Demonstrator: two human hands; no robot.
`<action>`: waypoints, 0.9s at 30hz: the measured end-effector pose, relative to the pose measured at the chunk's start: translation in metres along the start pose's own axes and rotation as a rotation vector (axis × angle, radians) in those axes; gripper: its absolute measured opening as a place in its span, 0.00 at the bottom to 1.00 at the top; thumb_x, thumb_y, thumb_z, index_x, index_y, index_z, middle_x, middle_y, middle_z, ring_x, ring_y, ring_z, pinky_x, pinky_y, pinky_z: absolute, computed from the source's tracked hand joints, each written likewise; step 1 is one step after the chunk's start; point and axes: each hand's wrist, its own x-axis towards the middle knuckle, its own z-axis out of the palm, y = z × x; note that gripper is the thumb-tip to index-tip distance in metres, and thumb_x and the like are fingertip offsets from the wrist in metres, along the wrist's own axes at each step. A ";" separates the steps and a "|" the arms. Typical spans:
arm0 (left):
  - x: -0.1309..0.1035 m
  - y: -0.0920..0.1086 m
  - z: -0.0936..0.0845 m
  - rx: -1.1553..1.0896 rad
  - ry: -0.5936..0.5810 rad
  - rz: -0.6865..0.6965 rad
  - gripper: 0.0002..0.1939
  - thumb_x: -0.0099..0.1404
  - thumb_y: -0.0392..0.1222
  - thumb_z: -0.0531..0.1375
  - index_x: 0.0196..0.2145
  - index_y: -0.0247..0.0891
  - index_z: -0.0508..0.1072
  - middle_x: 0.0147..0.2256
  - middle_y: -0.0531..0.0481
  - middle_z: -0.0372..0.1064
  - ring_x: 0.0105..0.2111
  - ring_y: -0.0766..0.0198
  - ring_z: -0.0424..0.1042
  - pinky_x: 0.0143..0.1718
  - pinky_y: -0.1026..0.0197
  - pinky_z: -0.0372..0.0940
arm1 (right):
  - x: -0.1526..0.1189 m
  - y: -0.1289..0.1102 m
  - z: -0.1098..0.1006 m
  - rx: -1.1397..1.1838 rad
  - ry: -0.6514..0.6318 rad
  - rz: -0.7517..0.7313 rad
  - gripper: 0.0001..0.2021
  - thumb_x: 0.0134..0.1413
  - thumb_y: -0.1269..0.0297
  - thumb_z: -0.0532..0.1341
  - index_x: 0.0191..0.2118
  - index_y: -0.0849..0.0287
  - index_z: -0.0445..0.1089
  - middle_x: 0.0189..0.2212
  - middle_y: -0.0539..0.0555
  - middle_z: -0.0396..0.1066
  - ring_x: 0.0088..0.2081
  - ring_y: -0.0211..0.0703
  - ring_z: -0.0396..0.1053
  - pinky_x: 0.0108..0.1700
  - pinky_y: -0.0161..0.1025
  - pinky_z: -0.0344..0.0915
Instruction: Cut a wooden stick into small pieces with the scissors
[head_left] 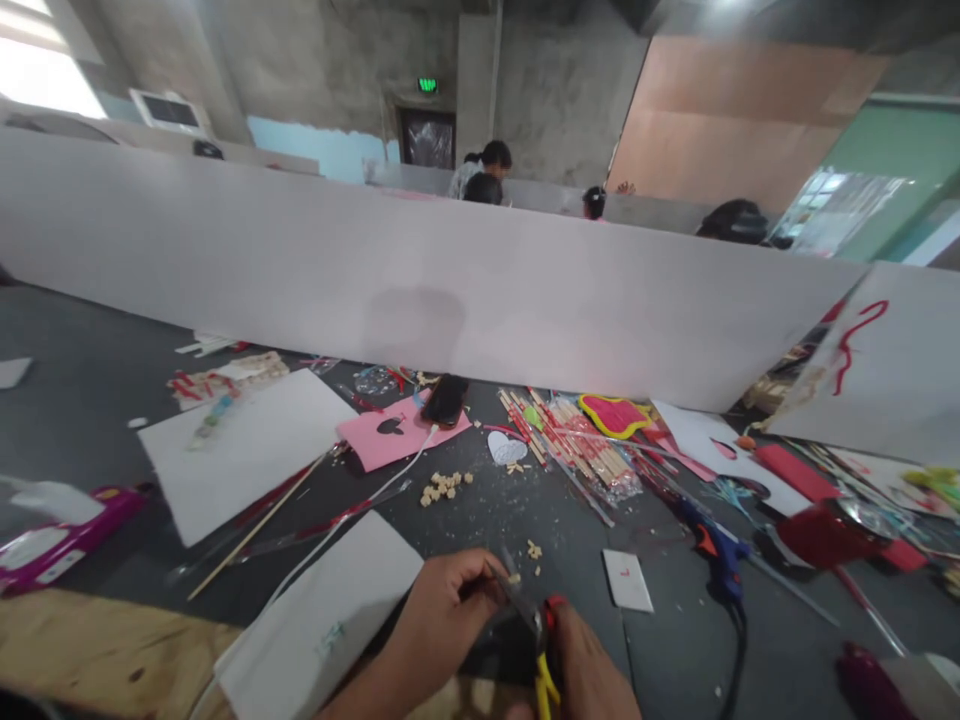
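Note:
Low in the middle of the view, my right hand (589, 660) is closed around scissors (546, 672) with yellow and red handles. Their grey blades point up and left toward my left hand (457, 600). The fingertips of my left hand are pinched together right by the blades. A small tan stick piece (514, 578) shows there, mostly hidden by the fingers. Just beyond the blades lie a few cut tan bits (534, 550). Farther off is a pile of short tan pieces (446, 487). Under my left forearm lies a white sheet (330, 610).
A blue glue gun (716, 550) with its cable and a small white card (627, 580) lie to the right. Wrapped sticks (577, 440), a phone (445, 400) on pink paper (367, 440) and a purple tool (67, 540) are around. A white partition (300, 260) stands behind.

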 end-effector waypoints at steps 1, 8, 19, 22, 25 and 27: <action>0.000 0.000 -0.001 0.005 -0.002 0.001 0.08 0.55 0.37 0.54 0.25 0.35 0.72 0.21 0.54 0.67 0.24 0.67 0.63 0.25 0.68 0.56 | 0.000 0.000 0.000 0.015 -0.012 -0.025 0.25 0.45 0.61 0.57 0.51 0.59 0.57 0.47 0.61 0.68 0.47 0.49 0.67 0.44 0.37 0.64; 0.003 -0.003 -0.002 -0.021 -0.021 0.006 0.08 0.56 0.38 0.55 0.25 0.35 0.72 0.22 0.53 0.68 0.25 0.66 0.64 0.26 0.68 0.57 | 0.002 -0.008 0.001 0.066 0.089 0.010 0.25 0.52 0.43 0.48 0.46 0.57 0.62 0.32 0.57 0.73 0.32 0.46 0.72 0.32 0.35 0.65; 0.003 -0.007 0.003 -0.092 -0.056 -0.047 0.09 0.57 0.41 0.55 0.26 0.34 0.70 0.21 0.55 0.63 0.23 0.68 0.61 0.25 0.69 0.55 | 0.003 -0.010 -0.003 0.076 0.100 -0.012 0.19 0.52 0.44 0.51 0.38 0.56 0.63 0.25 0.52 0.71 0.26 0.42 0.69 0.27 0.33 0.62; 0.004 -0.009 0.004 -0.127 -0.053 -0.062 0.07 0.57 0.40 0.55 0.28 0.34 0.69 0.21 0.56 0.62 0.22 0.70 0.59 0.23 0.69 0.54 | 0.005 -0.006 -0.005 0.037 0.118 -0.072 0.19 0.52 0.48 0.53 0.41 0.58 0.63 0.32 0.56 0.71 0.32 0.43 0.70 0.31 0.35 0.65; 0.004 -0.009 0.004 -0.135 -0.038 -0.062 0.06 0.56 0.40 0.56 0.28 0.35 0.69 0.20 0.57 0.61 0.21 0.70 0.58 0.23 0.69 0.53 | 0.005 -0.006 -0.012 -0.052 0.132 -0.121 0.18 0.50 0.51 0.55 0.42 0.59 0.64 0.35 0.58 0.71 0.36 0.47 0.69 0.36 0.38 0.66; 0.003 -0.008 0.004 -0.126 -0.030 -0.060 0.05 0.56 0.39 0.56 0.26 0.35 0.69 0.19 0.58 0.60 0.20 0.70 0.57 0.22 0.69 0.53 | 0.004 -0.007 -0.015 -0.085 0.142 -0.150 0.18 0.50 0.53 0.56 0.43 0.59 0.63 0.35 0.58 0.71 0.37 0.47 0.69 0.37 0.40 0.66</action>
